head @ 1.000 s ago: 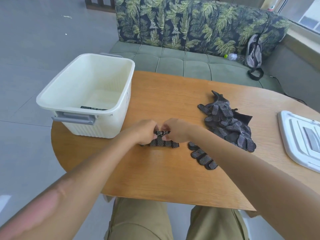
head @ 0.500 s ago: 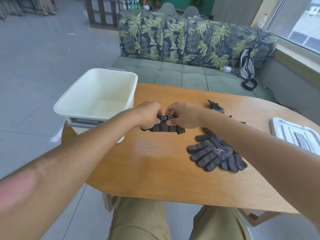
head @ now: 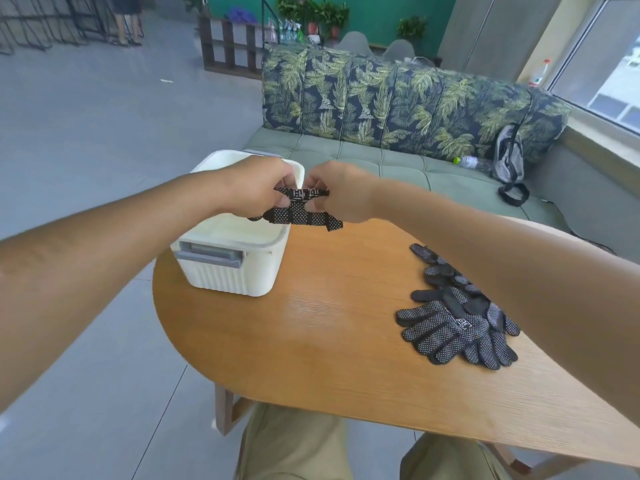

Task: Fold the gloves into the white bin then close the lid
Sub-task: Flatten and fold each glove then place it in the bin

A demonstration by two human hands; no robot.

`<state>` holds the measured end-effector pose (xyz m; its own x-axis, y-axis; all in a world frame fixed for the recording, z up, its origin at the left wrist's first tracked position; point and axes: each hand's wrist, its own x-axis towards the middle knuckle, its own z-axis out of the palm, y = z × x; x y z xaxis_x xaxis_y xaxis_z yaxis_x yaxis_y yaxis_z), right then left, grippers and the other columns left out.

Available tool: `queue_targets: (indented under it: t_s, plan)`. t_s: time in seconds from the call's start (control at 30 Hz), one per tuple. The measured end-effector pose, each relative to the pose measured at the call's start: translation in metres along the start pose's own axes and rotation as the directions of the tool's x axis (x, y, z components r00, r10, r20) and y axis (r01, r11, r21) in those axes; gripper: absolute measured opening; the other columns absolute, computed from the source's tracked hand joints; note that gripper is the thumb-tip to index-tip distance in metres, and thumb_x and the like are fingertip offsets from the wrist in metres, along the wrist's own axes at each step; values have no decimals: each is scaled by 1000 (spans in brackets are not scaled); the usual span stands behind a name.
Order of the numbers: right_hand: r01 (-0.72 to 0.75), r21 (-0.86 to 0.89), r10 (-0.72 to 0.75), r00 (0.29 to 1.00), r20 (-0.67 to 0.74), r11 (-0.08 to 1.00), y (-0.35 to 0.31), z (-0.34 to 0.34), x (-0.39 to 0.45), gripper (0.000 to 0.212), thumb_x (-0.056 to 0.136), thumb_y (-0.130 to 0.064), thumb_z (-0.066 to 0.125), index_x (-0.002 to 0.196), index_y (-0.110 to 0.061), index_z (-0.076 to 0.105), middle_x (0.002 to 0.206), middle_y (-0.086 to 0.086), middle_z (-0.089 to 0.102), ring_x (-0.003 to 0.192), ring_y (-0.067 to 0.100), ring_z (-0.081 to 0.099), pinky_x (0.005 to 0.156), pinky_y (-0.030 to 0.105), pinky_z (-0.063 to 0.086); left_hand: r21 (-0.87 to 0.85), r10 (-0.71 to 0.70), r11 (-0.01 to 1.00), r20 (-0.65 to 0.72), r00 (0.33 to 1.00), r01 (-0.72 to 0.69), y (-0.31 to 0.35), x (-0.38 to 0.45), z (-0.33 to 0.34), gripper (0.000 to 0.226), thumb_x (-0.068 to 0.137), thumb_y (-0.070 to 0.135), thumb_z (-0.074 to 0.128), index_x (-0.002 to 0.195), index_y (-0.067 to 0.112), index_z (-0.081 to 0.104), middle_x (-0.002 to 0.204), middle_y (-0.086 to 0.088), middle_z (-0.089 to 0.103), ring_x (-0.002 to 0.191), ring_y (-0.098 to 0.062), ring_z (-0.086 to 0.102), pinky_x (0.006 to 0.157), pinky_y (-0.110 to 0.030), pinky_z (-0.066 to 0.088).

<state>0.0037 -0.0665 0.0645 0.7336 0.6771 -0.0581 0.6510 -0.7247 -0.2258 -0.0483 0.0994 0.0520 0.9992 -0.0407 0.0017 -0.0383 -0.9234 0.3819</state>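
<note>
A folded black glove with white dots [head: 302, 213] hangs in the air over the right rim of the white bin [head: 242, 268]. My left hand [head: 258, 183] pinches its left upper edge and my right hand [head: 341, 190] pinches its right upper edge. The bin stands open at the table's left end, with a grey handle facing me; my arms hide most of its inside. A pile of several more black dotted gloves [head: 457, 315] lies on the wooden table [head: 329, 341] to the right, partly under my right forearm. The lid is out of view.
A leaf-patterned sofa [head: 398, 109] with a green seat stands behind the table, with a grey bag [head: 507, 157] and a plastic bottle [head: 471, 161] on it. Grey floor lies to the left. My knees show below the table's near edge.
Both hands have lifted the folded glove off the table and carried it up and left, from beside the bin to above its rim. The camera has tilted up.
</note>
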Motion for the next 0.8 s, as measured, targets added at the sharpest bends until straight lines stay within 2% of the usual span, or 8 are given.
queue_targets:
  t_s: [0.1, 0.27, 0.47, 0.57, 0.63, 0.67, 0.73, 0.8]
  plan:
    - [25, 13, -24, 1000, -4, 1000, -17, 6, 23, 38, 95, -29, 61, 130, -15, 54, 124, 3, 56, 97, 17, 48, 76, 22, 36, -19, -32, 999, -20, 999, 32, -26, 0, -6, 12, 97, 13, 63, 108, 19, 61, 104, -9, 67, 62, -18, 61, 51, -27, 46]
    - [34, 0, -34, 999, 16, 999, -38, 21, 68, 35, 96, -29, 61, 128, -16, 56, 120, 4, 59, 100, 19, 55, 74, 24, 39, -27, -82, 996, -41, 996, 81, -70, 9, -10, 21, 96, 12, 64, 117, 13, 63, 112, -8, 62, 65, -10, 53, 54, -25, 42]
    - [66, -173, -56, 997, 62, 983, -47, 46, 122, 36, 96, -26, 57, 129, -12, 53, 121, 7, 61, 113, 25, 57, 75, 26, 40, -4, -126, 992, -10, 992, 126, -116, 39, 4, 22, 95, 10, 64, 118, 12, 63, 117, -8, 63, 91, -29, 63, 77, -39, 55]
    - [96, -299, -53, 988, 148, 949, -45, 57, 147, 8, 94, -16, 55, 98, -11, 61, 90, 6, 62, 93, 28, 63, 59, 27, 41, 84, -129, 988, 21, 991, 127, -133, 61, 14, 26, 94, 12, 66, 120, 14, 63, 119, -7, 65, 100, -28, 60, 84, -38, 51]
    - [107, -357, -30, 977, 213, 928, -43, 68, 162, 27, 94, -9, 51, 70, -18, 45, 69, 2, 48, 68, 23, 56, 49, 26, 35, 147, -117, 983, 71, 991, 106, -141, 75, 23, 26, 93, 10, 66, 119, 12, 66, 118, -8, 68, 105, -30, 61, 80, -35, 50]
    - [116, -377, -17, 966, 256, 919, -42, 73, 168, 28, 95, -9, 49, 69, -18, 43, 68, 1, 46, 66, 23, 53, 50, 26, 37, 175, -114, 980, 105, 988, 94, -143, 80, 27, 25, 93, 9, 65, 118, 10, 67, 115, -9, 69, 103, -31, 61, 73, -32, 49]
    - [156, -401, -13, 942, 337, 903, -42, 82, 179, 9, 95, -13, 50, 93, -11, 59, 78, 3, 54, 77, 25, 58, 61, 29, 46, 227, -118, 971, 171, 978, 77, -145, 90, 34, 23, 93, 9, 66, 115, 8, 69, 112, -11, 71, 100, -31, 62, 72, -31, 48]
    - [171, -368, -4, 911, 412, 914, -39, 94, 193, 29, 96, -20, 54, 122, -7, 58, 100, 7, 62, 89, 25, 62, 72, 31, 51, 261, -140, 962, 242, 960, 74, -148, 97, 40, 25, 92, 11, 67, 117, 9, 68, 114, -8, 70, 102, -30, 62, 85, -33, 50]
